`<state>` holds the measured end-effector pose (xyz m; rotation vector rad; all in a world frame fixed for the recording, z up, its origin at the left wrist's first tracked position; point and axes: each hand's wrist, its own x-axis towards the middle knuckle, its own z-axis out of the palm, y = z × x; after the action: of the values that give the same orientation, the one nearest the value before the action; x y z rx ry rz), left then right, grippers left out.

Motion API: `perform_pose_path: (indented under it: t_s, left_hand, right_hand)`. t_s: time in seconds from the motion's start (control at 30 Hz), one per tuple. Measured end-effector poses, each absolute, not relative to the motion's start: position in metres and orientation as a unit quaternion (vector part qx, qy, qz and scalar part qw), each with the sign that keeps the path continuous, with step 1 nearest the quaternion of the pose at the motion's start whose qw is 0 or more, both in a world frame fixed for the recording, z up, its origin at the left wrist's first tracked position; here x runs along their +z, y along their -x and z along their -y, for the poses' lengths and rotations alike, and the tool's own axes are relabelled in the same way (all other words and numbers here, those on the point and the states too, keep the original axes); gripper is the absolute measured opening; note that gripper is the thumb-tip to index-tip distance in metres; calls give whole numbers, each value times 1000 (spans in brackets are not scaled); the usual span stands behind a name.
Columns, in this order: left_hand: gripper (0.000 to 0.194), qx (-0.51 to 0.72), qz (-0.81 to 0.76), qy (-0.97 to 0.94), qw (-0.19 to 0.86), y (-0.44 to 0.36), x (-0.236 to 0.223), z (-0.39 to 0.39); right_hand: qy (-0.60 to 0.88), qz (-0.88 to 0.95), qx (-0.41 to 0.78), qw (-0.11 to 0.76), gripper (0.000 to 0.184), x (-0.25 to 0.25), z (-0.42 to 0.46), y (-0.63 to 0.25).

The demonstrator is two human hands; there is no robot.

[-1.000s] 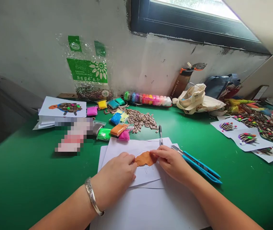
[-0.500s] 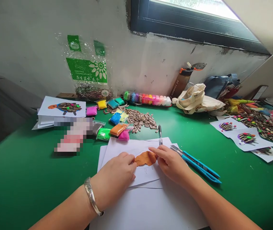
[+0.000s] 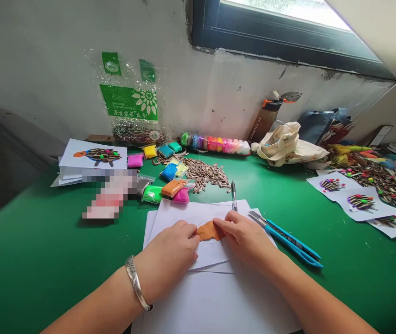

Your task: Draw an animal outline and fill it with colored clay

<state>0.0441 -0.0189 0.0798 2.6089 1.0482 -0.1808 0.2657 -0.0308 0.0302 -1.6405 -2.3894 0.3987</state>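
Flattened orange modelling clay (image 3: 207, 231) lies over a pencil outline on a sheet of white paper (image 3: 175, 214). My left hand (image 3: 177, 243) has its curled fingers at the clay's left edge, with the fingertips partly hidden. From the other side, my right hand (image 3: 243, 234) presses on the clay's right end, its index finger on top and its thumb hidden beneath. A pen (image 3: 233, 197) rests just beyond my right hand. Beside that hand lies a blue utility knife (image 3: 290, 243).
Behind the paper are bagged clays such as a green packet (image 3: 152, 194), and a pile of sunflower seeds (image 3: 207, 173). A finished turtle picture (image 3: 95, 155) lies at left. Seed-decorated sheets (image 3: 361, 202) lie at right. A bottle (image 3: 265, 119) and cloth bag (image 3: 288, 146) stand by the wall.
My right index finger has shifted slightly left, further over the clay, covering more of its right end. My left hand stays at the clay's left edge. The view has swung a little.
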Motion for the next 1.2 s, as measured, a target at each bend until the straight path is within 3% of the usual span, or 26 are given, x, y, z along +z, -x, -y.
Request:
perform_pose_path:
  t_s: [0.1, 0.27, 0.53, 0.77, 1.2]
  left_hand:
    - [17, -57, -369, -914, 160, -44, 78, 19]
    - [17, -75, -363, -914, 166, -44, 83, 18]
    - [17, -70, -364, -912, 177, -45, 85, 18]
    - [21, -74, -364, -911, 177, -44, 82, 18]
    - [21, -68, -354, -918, 166, -45, 84, 17]
  right_hand:
    - [554, 814, 141, 106, 33, 30, 30, -266]
    - [578, 774, 202, 160, 52, 29, 28, -270]
    - [558, 801, 170, 136, 39, 33, 29, -265]
    - [515, 816, 173, 200, 49, 30, 35, -274]
    - [444, 863, 205, 127, 26, 38, 37, -273]
